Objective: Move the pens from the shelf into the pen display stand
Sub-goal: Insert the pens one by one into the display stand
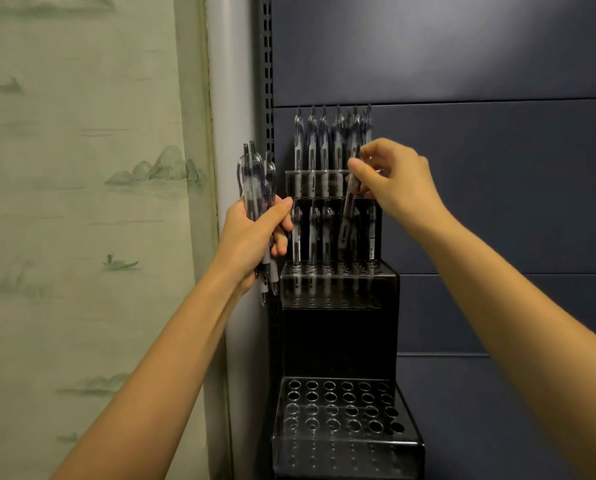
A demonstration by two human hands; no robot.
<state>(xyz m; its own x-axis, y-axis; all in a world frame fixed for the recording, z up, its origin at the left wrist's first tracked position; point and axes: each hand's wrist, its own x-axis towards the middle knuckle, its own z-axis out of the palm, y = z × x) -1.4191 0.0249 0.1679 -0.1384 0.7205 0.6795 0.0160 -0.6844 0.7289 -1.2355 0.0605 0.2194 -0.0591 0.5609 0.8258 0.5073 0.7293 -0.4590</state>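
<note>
Lowering one pen point(349, 202) toward the middle tier of the pen display stand point(338, 282), my right hand point(390, 181) pinches its slick, light barrel mid-length (tilted); left hand point(251, 237), beside the stand, clutches spare pens point(255, 181).

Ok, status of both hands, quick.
Left hand: closed around a bundle of pens, held upright.
Right hand: pinching a single pen, tilted over the stand's middle tier.
</note>
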